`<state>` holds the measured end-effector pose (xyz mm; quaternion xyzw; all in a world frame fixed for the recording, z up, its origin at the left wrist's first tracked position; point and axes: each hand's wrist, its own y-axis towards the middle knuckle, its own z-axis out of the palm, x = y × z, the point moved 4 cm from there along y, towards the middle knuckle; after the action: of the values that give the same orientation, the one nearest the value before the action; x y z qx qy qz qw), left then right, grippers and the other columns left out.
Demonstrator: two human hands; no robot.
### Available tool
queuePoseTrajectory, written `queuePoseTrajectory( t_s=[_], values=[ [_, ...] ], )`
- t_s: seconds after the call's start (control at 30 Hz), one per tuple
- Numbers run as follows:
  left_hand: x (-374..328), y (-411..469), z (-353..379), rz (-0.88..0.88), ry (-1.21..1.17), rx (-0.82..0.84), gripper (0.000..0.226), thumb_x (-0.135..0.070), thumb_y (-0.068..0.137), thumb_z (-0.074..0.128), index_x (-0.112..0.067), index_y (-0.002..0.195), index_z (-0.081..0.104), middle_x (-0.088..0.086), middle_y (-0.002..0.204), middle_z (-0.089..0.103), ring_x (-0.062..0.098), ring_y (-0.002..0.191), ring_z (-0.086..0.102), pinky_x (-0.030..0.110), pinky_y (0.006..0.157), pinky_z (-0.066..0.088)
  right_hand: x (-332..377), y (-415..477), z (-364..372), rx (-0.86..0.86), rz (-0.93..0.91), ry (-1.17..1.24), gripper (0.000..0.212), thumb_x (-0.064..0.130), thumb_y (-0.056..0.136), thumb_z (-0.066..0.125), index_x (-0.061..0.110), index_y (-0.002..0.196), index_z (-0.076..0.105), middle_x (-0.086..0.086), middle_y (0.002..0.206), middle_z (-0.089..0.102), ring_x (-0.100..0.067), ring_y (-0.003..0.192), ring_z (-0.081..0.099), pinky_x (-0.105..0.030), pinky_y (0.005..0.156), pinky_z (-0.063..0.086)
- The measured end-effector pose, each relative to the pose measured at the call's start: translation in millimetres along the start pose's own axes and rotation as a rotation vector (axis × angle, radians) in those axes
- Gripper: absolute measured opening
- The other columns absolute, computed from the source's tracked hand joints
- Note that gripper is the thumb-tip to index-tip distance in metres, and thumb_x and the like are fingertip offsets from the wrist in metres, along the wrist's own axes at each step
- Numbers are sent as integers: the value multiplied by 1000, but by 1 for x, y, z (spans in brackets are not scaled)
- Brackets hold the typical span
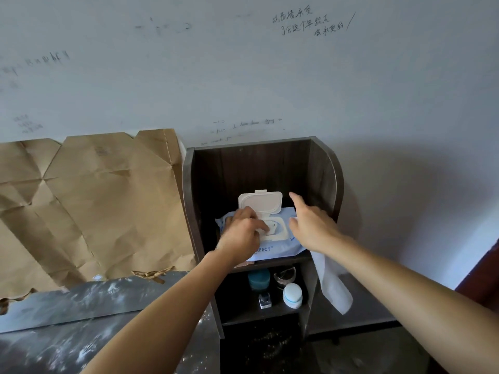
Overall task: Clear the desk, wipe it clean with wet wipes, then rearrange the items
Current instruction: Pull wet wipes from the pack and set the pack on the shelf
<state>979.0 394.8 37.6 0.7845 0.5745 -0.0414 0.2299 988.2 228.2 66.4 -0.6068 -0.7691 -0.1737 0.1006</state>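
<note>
A pale blue wet wipes pack (280,248) lies on the upper shelf of a dark wooden shelf unit (328,171), its white flip lid (260,202) standing open. My left hand (243,230) holds the pack down with bent fingers, thumb at the dispenser opening. My right hand (310,225) hovers over the pack's right end with its index finger stretched toward the lid. A white wet wipe (333,283) hangs down from under that hand, held by its lower fingers. The grey marbled desk (81,306) is at the lower left.
The lower shelf holds a teal jar (258,278), a glass jar (285,276), a white bottle (292,294) and a small bottle (264,299). Creased brown paper (94,198) covers the wall behind the desk. The white wall bears handwriting.
</note>
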Motion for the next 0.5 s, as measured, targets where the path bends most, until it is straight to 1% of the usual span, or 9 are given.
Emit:
queuePoseTrajectory(
  t_s=[0.07,0.1,0.13,0.2,0.27,0.33,0.37,0.43,0.5],
  values=[
    [6,-3,-11,-144,-171,-288,22,-1,80,53,-11,94,67,4,105,50,26,101,50,31,80,42,6,7,2,32,37,71,68,22,94,43,25,149,4,-6,84,61,-24,66,56,-31,53,36],
    [8,-5,-17,-226,-232,-398,20,-1,80,55,-9,97,61,5,109,48,25,100,52,29,76,43,7,13,3,42,60,126,69,21,94,44,26,149,4,-4,85,61,-20,61,55,-31,50,38],
    [10,-6,-22,-291,-284,-464,26,-3,81,57,-10,106,56,5,117,46,23,103,52,27,75,43,6,18,3,50,81,184,69,20,93,46,28,149,7,-5,96,63,-20,65,57,-32,52,42],
    [11,-5,-26,-361,-392,-432,51,-7,84,60,-18,130,43,2,136,41,18,118,47,24,84,43,2,25,5,76,81,274,59,18,92,49,31,144,25,-6,121,58,-23,82,62,-35,64,51],
    [11,-6,-25,-361,-459,-315,58,-8,86,58,-22,139,38,0,139,44,16,122,46,23,93,42,0,25,9,84,20,304,40,16,92,46,33,127,48,-5,107,64,-23,77,63,-39,63,52],
    [10,-13,-23,-271,-370,-260,42,-2,86,53,-15,126,55,5,123,58,18,110,55,15,85,41,-1,16,10,38,-60,244,32,17,93,42,34,114,59,-2,87,65,-23,65,61,-39,54,48],
    [10,-20,-22,-209,-292,-267,35,2,84,52,-11,115,63,7,114,61,20,103,58,15,81,40,-2,10,11,7,-102,172,33,19,94,40,35,114,60,-1,85,65,-22,64,60,-37,52,45],
    [11,-31,-18,-115,-188,-260,30,6,80,50,-4,101,69,9,106,64,26,99,60,24,84,45,-4,-4,15,-23,-189,11,35,22,97,38,35,121,59,-1,96,65,-22,72,59,-34,56,44],
    [13,-40,-12,-56,-124,-227,30,2,79,49,-3,100,70,11,107,65,29,102,59,33,87,48,-6,-13,22,-13,-238,-116,37,23,98,35,37,127,55,0,114,60,-24,84,58,-37,65,48]
  ],
)
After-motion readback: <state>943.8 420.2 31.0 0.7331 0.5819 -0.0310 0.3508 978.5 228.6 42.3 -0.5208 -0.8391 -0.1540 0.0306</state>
